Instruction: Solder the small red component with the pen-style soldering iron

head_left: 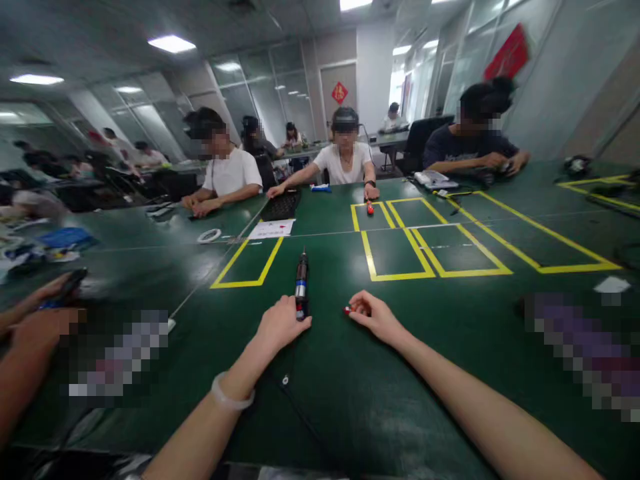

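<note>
Now left hand [281, 325] grips dark cylindrical screwdriver [301, 273], tip toward far edge of green surface [330, 393], likely for safety; right hand [373, 317] pinches small red piece [347, 311].

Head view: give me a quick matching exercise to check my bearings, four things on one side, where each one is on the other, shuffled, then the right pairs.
Things
1. pen-shaped tool
2. small red piece
3. whitish bracelet
4. white paper sheet

Places
A. around the left wrist
B. against the left hand
C. at the far end of the left yellow outline
D. pinched by the right hand

Pairs: 1-B, 2-D, 3-A, 4-C
</note>
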A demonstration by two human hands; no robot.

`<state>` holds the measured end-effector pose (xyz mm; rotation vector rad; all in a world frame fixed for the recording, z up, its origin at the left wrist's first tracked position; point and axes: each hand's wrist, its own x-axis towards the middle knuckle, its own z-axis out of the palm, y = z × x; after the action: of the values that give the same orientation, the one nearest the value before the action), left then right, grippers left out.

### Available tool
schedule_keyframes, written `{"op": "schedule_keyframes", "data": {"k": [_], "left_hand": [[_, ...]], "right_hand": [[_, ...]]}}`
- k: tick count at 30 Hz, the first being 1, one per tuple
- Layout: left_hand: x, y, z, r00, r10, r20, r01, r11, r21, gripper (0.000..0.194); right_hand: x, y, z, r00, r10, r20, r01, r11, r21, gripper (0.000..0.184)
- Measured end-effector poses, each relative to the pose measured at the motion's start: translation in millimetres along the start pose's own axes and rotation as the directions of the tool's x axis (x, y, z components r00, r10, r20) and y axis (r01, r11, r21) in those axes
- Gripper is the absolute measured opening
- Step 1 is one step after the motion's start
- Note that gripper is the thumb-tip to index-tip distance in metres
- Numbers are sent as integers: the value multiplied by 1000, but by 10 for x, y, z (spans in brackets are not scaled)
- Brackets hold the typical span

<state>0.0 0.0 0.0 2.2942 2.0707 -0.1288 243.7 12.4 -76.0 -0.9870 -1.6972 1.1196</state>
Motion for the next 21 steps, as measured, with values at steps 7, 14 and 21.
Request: {"op": "schedule_keyframes", "data": {"k": [7,14,21], "left_hand": [[155,691,95,988,121,-98,-120,993,18,50],[143,894,113,980,164,-117,-164,986,9,49],[126,884,164,975,169,-141,-170,985,8,48]], "right_hand": [[6,20,-103,992,-107,-69,95,983,-160,5],[19,42,-133,985,-162,-56,136,939,-316,6],[39,34,-104,984,-178,-11,160,911,-380,6]]}}
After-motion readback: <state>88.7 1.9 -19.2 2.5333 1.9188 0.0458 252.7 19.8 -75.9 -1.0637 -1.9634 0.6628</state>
